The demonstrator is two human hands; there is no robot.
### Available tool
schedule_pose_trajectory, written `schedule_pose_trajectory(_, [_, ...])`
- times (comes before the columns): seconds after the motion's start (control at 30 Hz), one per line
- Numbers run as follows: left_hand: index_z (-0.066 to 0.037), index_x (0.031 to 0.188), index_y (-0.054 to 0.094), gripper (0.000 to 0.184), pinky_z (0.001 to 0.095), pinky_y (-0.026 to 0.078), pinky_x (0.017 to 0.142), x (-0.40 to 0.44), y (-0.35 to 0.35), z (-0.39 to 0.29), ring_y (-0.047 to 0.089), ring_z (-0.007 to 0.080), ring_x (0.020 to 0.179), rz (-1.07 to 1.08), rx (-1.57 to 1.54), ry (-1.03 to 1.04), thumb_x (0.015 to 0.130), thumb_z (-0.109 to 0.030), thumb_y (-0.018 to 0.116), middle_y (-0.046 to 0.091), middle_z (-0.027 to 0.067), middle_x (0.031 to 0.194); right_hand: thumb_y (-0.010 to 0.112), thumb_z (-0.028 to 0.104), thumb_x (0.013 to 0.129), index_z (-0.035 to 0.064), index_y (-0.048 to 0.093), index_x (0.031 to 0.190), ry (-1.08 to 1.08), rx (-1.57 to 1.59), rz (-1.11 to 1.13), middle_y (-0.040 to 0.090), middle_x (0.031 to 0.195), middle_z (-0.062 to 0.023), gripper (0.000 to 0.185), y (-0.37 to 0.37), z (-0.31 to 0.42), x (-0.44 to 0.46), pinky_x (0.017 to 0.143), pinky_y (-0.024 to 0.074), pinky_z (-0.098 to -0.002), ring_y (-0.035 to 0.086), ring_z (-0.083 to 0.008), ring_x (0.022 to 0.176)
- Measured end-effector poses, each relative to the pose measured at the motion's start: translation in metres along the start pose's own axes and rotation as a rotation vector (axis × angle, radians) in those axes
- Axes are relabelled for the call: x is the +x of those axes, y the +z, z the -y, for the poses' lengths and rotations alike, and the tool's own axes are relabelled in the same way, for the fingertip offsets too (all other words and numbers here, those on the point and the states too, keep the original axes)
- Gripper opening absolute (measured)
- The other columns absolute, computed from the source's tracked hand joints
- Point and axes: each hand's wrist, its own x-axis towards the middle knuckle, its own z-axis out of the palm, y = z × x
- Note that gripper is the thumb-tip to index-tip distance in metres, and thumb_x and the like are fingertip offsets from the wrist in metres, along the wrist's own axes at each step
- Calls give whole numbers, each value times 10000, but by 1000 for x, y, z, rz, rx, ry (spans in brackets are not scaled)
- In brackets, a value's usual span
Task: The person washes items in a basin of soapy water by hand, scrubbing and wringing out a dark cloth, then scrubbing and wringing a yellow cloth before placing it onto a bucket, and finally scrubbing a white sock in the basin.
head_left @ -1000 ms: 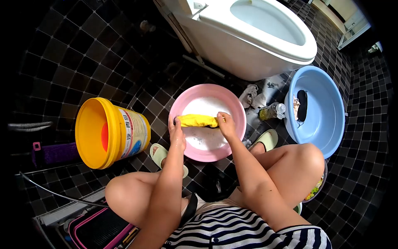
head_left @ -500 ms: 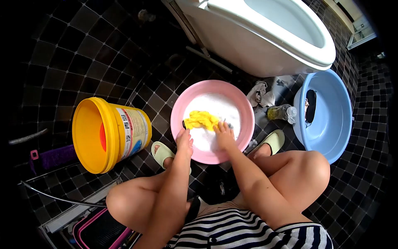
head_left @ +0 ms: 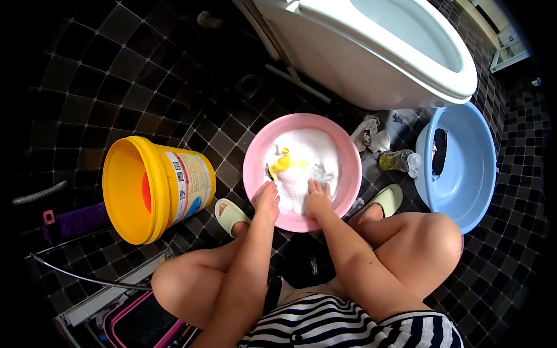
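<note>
A pink basin [head_left: 253, 168] full of white suds [head_left: 310, 145] sits on the floor between my feet. In the suds lies a yellow cloth [head_left: 282, 165], mostly covered by foam, with a small dark patch at its left edge. My left hand [head_left: 267, 199] is over the basin's near left side, just below the cloth, its fingers stretched forward and not gripping it. To its right, my right hand [head_left: 318, 200] reaches into the near part of the foam. Its fingers are extended and slightly apart, with the tips at the suds.
A yellow bucket [head_left: 156, 188] lies on its side at the left. On the right stand a blue basin [head_left: 464, 191] holding a black item [head_left: 440, 152], a clear bottle [head_left: 399, 161] and a crumpled grey cloth [head_left: 369, 134]. A white toilet [head_left: 377, 64] rises behind the pink basin.
The yellow cloth has sunk into the foam and shows less. Both my hands have drawn back a little towards me, away from it. The view has shifted slightly.
</note>
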Motion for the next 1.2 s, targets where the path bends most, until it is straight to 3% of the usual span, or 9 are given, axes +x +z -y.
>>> schedule_pose_trajectory(0.13, [-26,1350,366,623,398,229,1079,-7,-3,4,335,281,1297,51,0,-27,813,-189,637,397,180,1361,610,180,723,45,619,985,208,472,-74,478,1261,-218,296,-64,0,-9,909,421,-469,478,-344,1140])
schedule_pose_trajectory(0.23, [-17,1355,351,660,398,200,1092,-4,-8,10,314,279,1311,58,68,-87,816,-253,651,384,177,1374,616,169,621,21,613,864,178,672,-109,615,720,-244,284,-30,-2,24,739,491,-447,605,-411,746])
schedule_pose_trajectory(0.43, [-47,1157,472,461,320,479,769,6,-5,1,556,237,888,309,-87,-251,893,-422,517,539,112,1002,562,65,677,46,625,1121,-169,923,-25,614,978,-210,449,-148,27,2,797,484,-355,617,-325,870])
schedule_pose_trajectory(0.67, [19,1204,465,681,427,463,888,-34,22,-36,562,313,1019,434,-273,-172,868,-574,450,552,167,1138,438,-79,639,-7,670,1001,-438,1637,341,639,993,-124,437,-231,12,-45,862,472,-297,608,-207,906])
schedule_pose_trajectory(0.87, [-68,1069,557,377,448,475,859,-22,36,-23,590,278,942,448,-438,-25,849,-370,612,608,95,1000,470,76,662,-48,590,1028,-286,2298,467,600,1034,-177,405,-202,-23,-47,883,496,-382,611,-297,944])
schedule_pose_trajectory(0.97, [-75,1033,566,335,434,496,812,-64,55,-28,608,265,873,488,-429,63,860,-361,597,614,88,945,626,250,786,81,560,1025,9,2170,201,560,1051,-100,300,-173,-5,-36,811,509,-362,565,-230,970])
schedule_pose_trajectory(1.07, [-83,985,562,304,424,504,785,-72,57,-32,610,254,849,394,-378,1,859,-359,590,613,86,920,667,119,771,73,549,1019,63,1773,109,566,978,-75,279,-172,19,-46,734,512,-350,579,-199,917])
schedule_pose_trajectory(1.13, [-80,944,572,331,411,491,821,-48,45,-37,607,265,864,355,-377,78,852,-398,591,613,81,909,663,49,708,52,543,1072,-104,1066,-519,578,983,-153,383,-167,35,-47,781,494,-361,595,-281,899])
schedule_pose_trajectory(1.2, [-80,824,563,331,358,504,677,-23,39,-41,583,217,711,352,-370,35,860,-410,573,595,54,771,650,40,670,77,548,1100,-255,1031,-634,570,993,-190,443,-186,53,-62,805,483,-365,580,-357,899])
